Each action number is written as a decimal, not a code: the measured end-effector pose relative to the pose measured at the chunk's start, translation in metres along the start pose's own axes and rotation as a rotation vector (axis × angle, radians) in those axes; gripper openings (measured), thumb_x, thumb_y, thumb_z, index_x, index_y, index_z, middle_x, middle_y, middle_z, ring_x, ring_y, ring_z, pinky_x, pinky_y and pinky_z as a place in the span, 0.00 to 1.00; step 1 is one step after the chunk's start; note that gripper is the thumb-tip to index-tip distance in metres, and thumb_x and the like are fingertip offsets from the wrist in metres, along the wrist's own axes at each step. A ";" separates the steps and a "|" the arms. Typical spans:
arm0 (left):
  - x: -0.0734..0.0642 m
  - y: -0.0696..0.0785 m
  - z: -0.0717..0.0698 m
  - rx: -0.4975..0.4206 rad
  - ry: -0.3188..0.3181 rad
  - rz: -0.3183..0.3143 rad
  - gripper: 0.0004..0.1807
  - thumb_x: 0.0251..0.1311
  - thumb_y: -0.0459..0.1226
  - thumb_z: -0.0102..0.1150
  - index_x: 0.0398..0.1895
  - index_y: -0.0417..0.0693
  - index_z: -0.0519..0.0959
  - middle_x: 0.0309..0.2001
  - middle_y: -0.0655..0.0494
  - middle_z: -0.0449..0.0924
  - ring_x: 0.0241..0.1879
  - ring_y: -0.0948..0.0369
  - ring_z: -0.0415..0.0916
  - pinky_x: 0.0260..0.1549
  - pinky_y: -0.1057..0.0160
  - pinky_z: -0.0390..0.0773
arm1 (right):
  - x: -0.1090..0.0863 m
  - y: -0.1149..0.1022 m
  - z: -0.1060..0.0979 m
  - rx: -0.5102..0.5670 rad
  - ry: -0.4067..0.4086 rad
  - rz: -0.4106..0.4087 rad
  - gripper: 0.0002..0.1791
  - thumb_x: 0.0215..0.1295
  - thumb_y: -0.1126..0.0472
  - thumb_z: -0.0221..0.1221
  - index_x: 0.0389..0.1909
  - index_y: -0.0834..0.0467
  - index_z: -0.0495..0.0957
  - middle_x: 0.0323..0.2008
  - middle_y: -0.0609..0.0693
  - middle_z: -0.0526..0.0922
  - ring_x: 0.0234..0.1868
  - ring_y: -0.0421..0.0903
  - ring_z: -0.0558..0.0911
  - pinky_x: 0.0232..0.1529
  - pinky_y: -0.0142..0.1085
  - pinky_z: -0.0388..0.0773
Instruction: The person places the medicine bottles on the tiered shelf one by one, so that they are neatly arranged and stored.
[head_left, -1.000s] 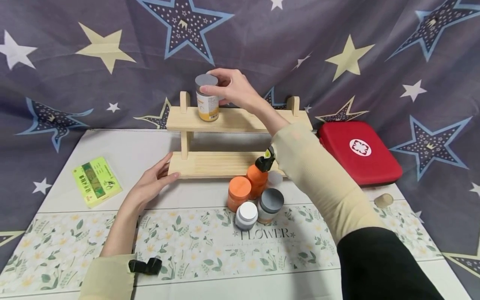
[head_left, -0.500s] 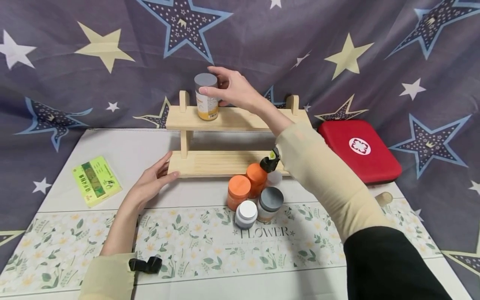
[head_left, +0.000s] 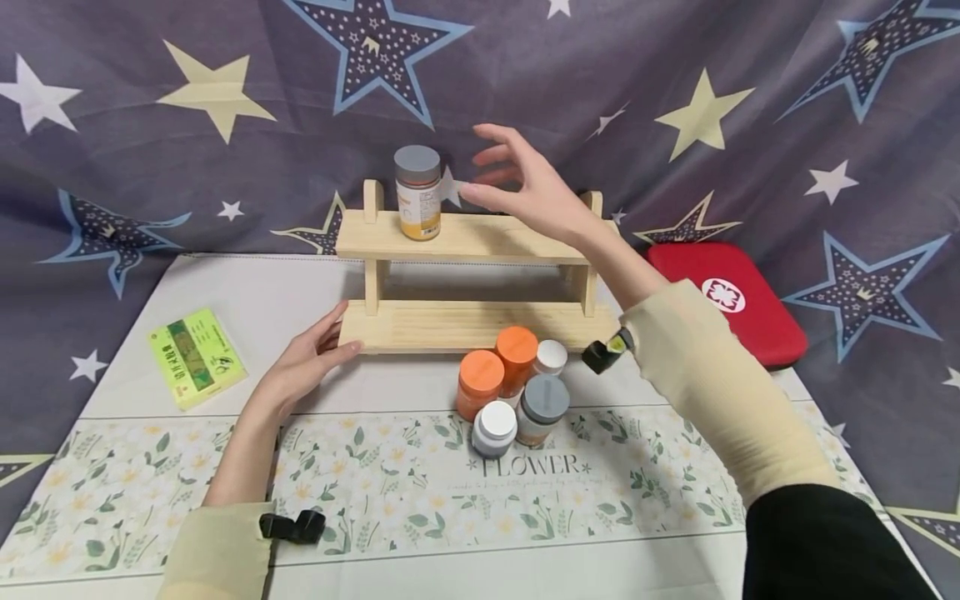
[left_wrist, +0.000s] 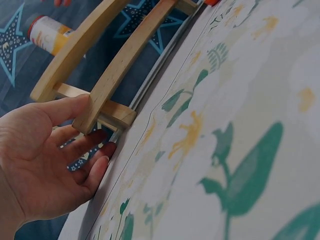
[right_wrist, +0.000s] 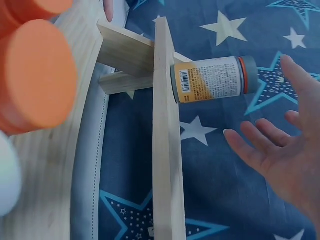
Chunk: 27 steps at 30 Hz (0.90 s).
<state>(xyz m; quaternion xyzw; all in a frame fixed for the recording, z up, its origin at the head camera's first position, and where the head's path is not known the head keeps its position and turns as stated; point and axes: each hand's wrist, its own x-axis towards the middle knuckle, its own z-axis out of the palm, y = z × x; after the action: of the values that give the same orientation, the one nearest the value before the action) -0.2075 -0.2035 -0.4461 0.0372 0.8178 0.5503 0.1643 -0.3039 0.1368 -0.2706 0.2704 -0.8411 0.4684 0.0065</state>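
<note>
A grey-capped supplement bottle (head_left: 417,193) with a white and yellow label stands upright at the left end of the top board of a two-tier wooden shelf (head_left: 495,237). My right hand (head_left: 536,187) hovers to the right of the bottle, fingers spread and apart from it; the right wrist view shows the gap beside the grey cap. At the lower board's left end, my left hand (head_left: 303,362) holds the shelf. In the left wrist view its thumb (left_wrist: 70,107) lies on the board's end and the other fingers reach round behind.
Before the shelf cluster orange-capped bottles (head_left: 480,379), white-capped bottles (head_left: 494,427) and another grey-capped bottle (head_left: 543,404). A yellow-green box (head_left: 197,358) lies at left. A red zip case (head_left: 738,292) sits at right. A starry curtain (head_left: 285,158) hangs close behind the shelf.
My right hand has let go of the grey-capped bottle and drawn back to the right. The bottle stays on the top board. The left hand keeps its place.
</note>
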 end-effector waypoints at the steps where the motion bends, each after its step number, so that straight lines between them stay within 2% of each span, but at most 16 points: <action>1: 0.000 0.000 0.000 0.000 0.000 -0.001 0.48 0.73 0.47 0.59 0.85 0.62 0.39 0.81 0.40 0.54 0.80 0.43 0.53 0.80 0.41 0.53 | -0.005 0.001 -0.001 0.007 0.020 -0.010 0.40 0.68 0.54 0.66 0.78 0.49 0.60 0.66 0.58 0.75 0.63 0.49 0.81 0.65 0.44 0.78; 4: 0.000 0.000 0.000 0.001 0.002 -0.004 0.48 0.73 0.47 0.59 0.85 0.63 0.39 0.81 0.40 0.54 0.80 0.43 0.53 0.80 0.41 0.53 | -0.020 0.006 -0.005 0.046 0.073 -0.024 0.35 0.67 0.57 0.67 0.73 0.51 0.65 0.61 0.56 0.78 0.59 0.48 0.83 0.63 0.43 0.78; 8: 0.001 0.000 0.000 0.004 0.006 -0.009 0.48 0.73 0.48 0.59 0.85 0.64 0.39 0.81 0.41 0.55 0.80 0.43 0.54 0.79 0.41 0.54 | -0.041 0.016 -0.009 0.082 0.106 -0.031 0.26 0.67 0.59 0.66 0.65 0.52 0.73 0.55 0.54 0.81 0.52 0.45 0.84 0.55 0.36 0.82; 11: 0.001 0.000 0.000 0.002 0.006 -0.008 0.48 0.73 0.48 0.59 0.85 0.64 0.39 0.81 0.41 0.55 0.80 0.43 0.54 0.79 0.41 0.54 | -0.056 0.024 -0.010 0.097 0.125 -0.063 0.21 0.67 0.62 0.66 0.60 0.57 0.78 0.52 0.57 0.83 0.49 0.45 0.84 0.50 0.32 0.83; 13: 0.000 0.000 0.000 -0.001 0.004 -0.006 0.48 0.73 0.48 0.59 0.85 0.64 0.39 0.81 0.40 0.54 0.80 0.43 0.54 0.79 0.41 0.54 | -0.066 0.029 -0.010 0.102 0.148 -0.082 0.18 0.66 0.63 0.67 0.56 0.59 0.80 0.50 0.56 0.85 0.47 0.44 0.85 0.49 0.31 0.84; 16: -0.001 0.000 -0.001 -0.003 0.004 -0.004 0.48 0.73 0.47 0.59 0.85 0.63 0.39 0.81 0.40 0.54 0.80 0.43 0.53 0.80 0.41 0.53 | -0.080 0.036 -0.008 0.128 0.178 -0.105 0.17 0.66 0.66 0.67 0.54 0.65 0.81 0.47 0.54 0.86 0.44 0.43 0.86 0.46 0.31 0.86; 20: 0.000 0.001 -0.001 -0.001 0.004 -0.004 0.48 0.73 0.47 0.59 0.85 0.63 0.39 0.81 0.41 0.54 0.80 0.43 0.54 0.79 0.41 0.55 | -0.100 0.048 -0.005 0.179 0.193 -0.095 0.18 0.65 0.70 0.66 0.55 0.69 0.79 0.45 0.56 0.86 0.40 0.43 0.87 0.43 0.33 0.88; 22: 0.000 0.001 0.000 -0.004 0.004 -0.007 0.48 0.73 0.47 0.59 0.85 0.63 0.39 0.81 0.41 0.55 0.80 0.43 0.54 0.79 0.41 0.55 | -0.110 0.056 -0.003 0.192 0.189 -0.070 0.18 0.65 0.71 0.66 0.55 0.70 0.78 0.45 0.58 0.86 0.39 0.44 0.88 0.43 0.33 0.88; 27: 0.000 0.001 0.000 -0.007 0.005 -0.007 0.47 0.73 0.46 0.59 0.85 0.63 0.40 0.81 0.41 0.55 0.80 0.43 0.54 0.80 0.41 0.54 | -0.134 0.076 -0.001 0.170 0.175 -0.016 0.18 0.65 0.70 0.66 0.55 0.66 0.80 0.44 0.54 0.88 0.40 0.41 0.88 0.44 0.31 0.87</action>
<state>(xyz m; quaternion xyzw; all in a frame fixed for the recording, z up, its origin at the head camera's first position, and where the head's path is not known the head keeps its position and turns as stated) -0.2077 -0.2032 -0.4455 0.0326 0.8165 0.5525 0.1643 -0.2249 0.2292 -0.3657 0.2347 -0.7924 0.5597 0.0607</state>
